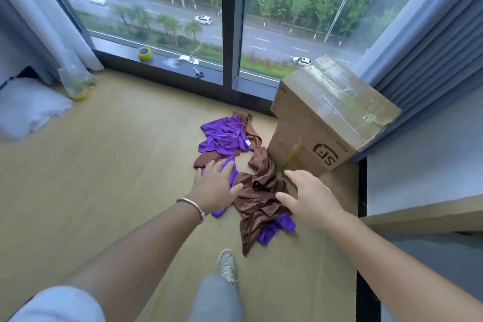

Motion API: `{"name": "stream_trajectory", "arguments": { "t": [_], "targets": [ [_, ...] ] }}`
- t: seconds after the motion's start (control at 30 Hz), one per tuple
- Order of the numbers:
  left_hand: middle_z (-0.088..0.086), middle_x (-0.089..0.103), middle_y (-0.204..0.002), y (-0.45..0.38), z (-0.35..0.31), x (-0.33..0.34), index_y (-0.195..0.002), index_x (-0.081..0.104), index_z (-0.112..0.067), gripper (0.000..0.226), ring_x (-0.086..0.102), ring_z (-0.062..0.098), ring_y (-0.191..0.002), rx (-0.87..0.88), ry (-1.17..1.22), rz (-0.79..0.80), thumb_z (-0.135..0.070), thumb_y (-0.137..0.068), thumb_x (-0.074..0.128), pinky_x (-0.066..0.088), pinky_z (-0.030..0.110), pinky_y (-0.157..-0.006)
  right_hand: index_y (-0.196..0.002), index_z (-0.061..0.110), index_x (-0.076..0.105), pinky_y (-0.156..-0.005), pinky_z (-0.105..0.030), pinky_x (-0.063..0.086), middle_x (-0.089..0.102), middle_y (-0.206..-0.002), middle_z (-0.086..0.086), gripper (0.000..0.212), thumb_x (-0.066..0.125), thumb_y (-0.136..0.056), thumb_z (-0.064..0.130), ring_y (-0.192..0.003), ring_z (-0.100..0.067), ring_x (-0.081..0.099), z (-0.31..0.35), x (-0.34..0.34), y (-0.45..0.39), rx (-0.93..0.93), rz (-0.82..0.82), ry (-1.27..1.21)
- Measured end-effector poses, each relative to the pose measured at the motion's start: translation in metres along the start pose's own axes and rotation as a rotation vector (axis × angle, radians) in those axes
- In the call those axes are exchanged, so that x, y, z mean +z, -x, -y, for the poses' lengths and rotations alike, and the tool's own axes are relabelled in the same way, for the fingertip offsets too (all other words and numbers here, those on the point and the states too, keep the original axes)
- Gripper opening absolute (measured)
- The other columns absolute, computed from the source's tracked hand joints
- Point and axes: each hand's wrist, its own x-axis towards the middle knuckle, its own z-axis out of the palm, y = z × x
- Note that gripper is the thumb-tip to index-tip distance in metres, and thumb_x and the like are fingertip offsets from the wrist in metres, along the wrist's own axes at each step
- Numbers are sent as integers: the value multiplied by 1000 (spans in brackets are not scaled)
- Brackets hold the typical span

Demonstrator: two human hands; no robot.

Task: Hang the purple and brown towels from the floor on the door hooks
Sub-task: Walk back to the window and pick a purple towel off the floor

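Observation:
Purple and brown towels lie crumpled together on the wooden floor near the window. A purple towel (224, 136) lies farthest from me, over a brown one (209, 159). Closer to me a large brown towel (258, 198) covers another purple towel (277, 227). My left hand (217, 185), a silver bracelet on its wrist, hovers with fingers spread above a purple piece at the pile's left side. My right hand (311, 198) reaches over the pile's right side with straight fingers. Neither hand holds anything. No door hooks are in view.
A taped cardboard box (326, 115) stands right of the towels, against blue curtains (431, 55). On the window sill lie a tape roll (145, 54) and scissors (199, 72). A white pillow (28, 107) lies at the left. My shoe (226, 265) stands just before the pile.

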Motion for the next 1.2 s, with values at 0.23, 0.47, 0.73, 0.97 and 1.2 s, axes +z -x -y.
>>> {"name": "stream_trajectory", "arguments": {
  "t": [0.23, 0.47, 0.73, 0.97, 1.2],
  "targets": [
    [2, 31, -151, -33, 81, 94, -150, 18, -25, 72, 22, 23, -141, -174, 69, 147, -60, -90, 37, 21, 44, -112, -145, 25, 36, -114, -34, 24, 35, -150, 4, 64, 55, -89, 50, -140, -14, 27, 26, 84, -91, -82, 69, 64],
    [-3, 42, -147, -63, 123, 180, -146, 29, -27, 60, 21, 21, -143, -272, 173, 198, -51, -92, 41, 18, 43, -114, -144, 22, 37, -114, -33, 22, 37, -148, 5, 67, 60, -87, 46, -139, -14, 27, 21, 182, -176, -203, 228, 148],
    [-7, 46, -142, -150, 144, 317, -144, 33, -29, 58, 27, 16, -139, -326, 271, 153, -48, -90, 46, 18, 36, -114, -142, 21, 42, -111, -36, 28, 42, -143, 0, 67, 64, -83, 45, -134, -19, 36, -41, 331, -291, -313, 346, 200],
    [-11, 45, -142, -282, 170, 450, -143, 35, -32, 57, 27, 17, -140, -250, 240, 104, -47, -90, 48, 20, 34, -112, -132, 26, 48, -105, -38, 33, 47, -135, 4, 55, 60, -83, 47, -127, -18, 42, -115, 446, -420, -380, 272, 328],
    [-5, 49, -136, -429, 247, 514, -143, 37, -27, 57, 40, 18, -129, -131, 28, -60, -46, -90, 49, 34, 34, -103, -135, 22, 47, -91, -39, 43, 45, -137, -5, 57, 66, -83, 35, -117, -30, 51, -137, 524, -576, -428, 61, 281]
  ]
}}
